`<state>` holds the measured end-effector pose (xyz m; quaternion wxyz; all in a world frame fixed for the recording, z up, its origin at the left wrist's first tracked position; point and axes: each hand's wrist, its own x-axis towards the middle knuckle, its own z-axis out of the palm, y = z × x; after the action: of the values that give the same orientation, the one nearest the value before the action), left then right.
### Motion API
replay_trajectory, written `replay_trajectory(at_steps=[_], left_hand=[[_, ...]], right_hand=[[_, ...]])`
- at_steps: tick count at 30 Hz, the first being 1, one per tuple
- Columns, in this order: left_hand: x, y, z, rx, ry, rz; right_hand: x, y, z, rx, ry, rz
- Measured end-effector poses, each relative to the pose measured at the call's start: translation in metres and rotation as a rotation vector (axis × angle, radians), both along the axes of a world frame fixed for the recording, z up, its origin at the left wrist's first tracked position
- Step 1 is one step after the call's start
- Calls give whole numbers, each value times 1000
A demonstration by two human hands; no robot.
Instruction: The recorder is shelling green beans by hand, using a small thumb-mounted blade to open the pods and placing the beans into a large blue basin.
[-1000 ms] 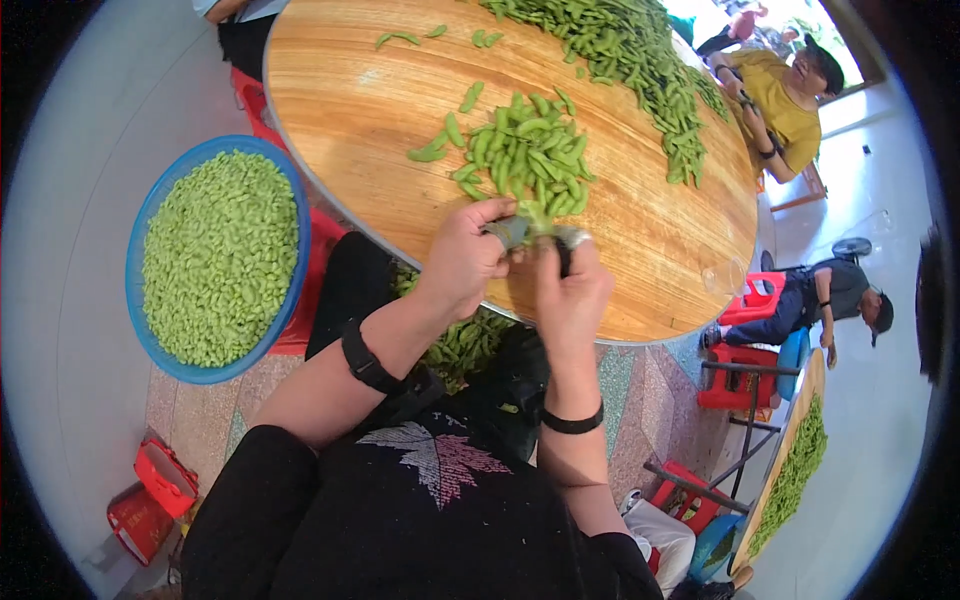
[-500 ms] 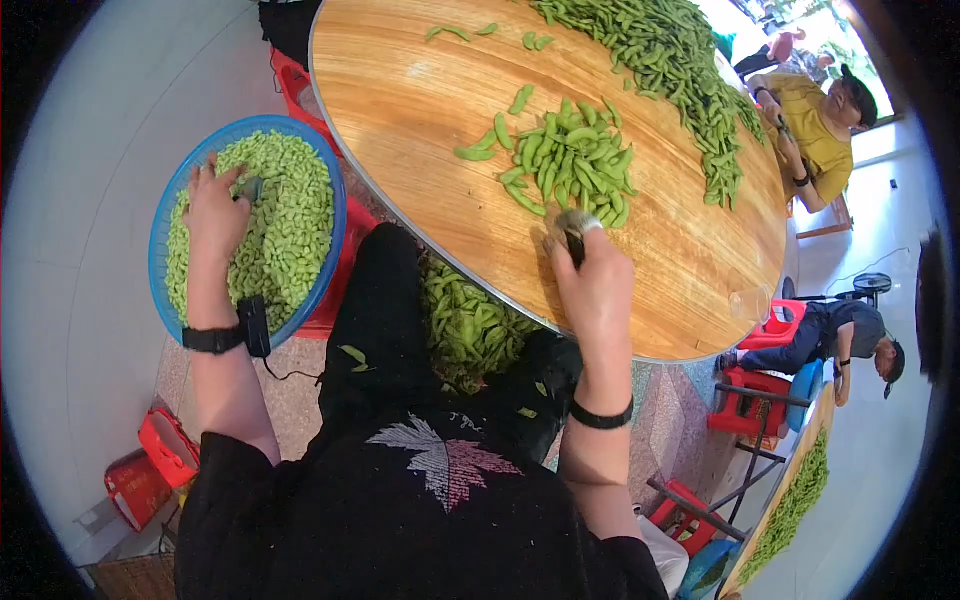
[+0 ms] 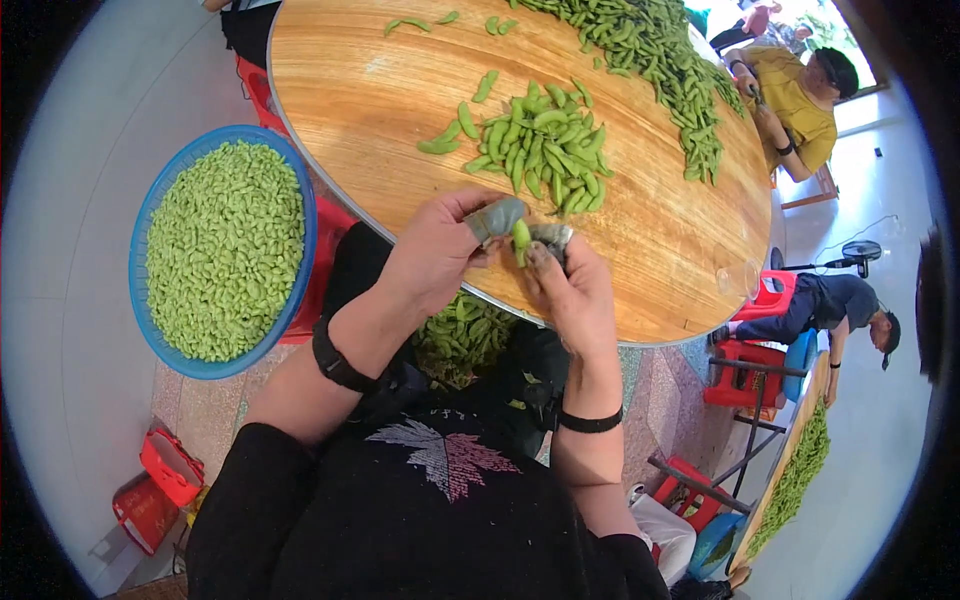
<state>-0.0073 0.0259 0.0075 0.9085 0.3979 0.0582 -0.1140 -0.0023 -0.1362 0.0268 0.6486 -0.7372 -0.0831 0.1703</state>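
Over the table's near edge, my left hand (image 3: 435,250) and my right hand (image 3: 578,300) meet around one green edamame pod (image 3: 521,242). The right thumb and fingers pinch the pod, while the left fingers curl in against its other side. Grey coverings sit on the left thumb (image 3: 495,217) and on a right-hand finger; the right one looks darkly stained. Just beyond both hands lies a small heap of edamame pods (image 3: 545,145) with a few strays beside it. To the left, a blue plastic basket (image 3: 140,290) is full of shelled green beans (image 3: 225,250).
A larger pod pile (image 3: 650,60) covers the far side of the round wooden table (image 3: 380,130). Pods or husks (image 3: 460,335) gather between my knees. Red stools (image 3: 740,375), a fan (image 3: 860,250) and people (image 3: 800,105) at work are to the right.
My left hand has left the beans in the basket and come over to the table, joining my right hand. A pod now shows between them.
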Motion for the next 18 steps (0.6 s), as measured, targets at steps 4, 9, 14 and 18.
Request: replay_trajectory(at_steps=[4,9,14,18], left_hand=[[5,-9,-5,-4,-76,-36],[2,-20,-9,481,-281,92],[-2,-19,-3,213,-282,-70],[2,-12,-3,-76,-267,-306]], right_hand=[[-8,-13,7,296,189,150],[-8,-23,3,297,273,153],[-15,-22,4,372,399,115],[-18,-22,9,553,523,114]])
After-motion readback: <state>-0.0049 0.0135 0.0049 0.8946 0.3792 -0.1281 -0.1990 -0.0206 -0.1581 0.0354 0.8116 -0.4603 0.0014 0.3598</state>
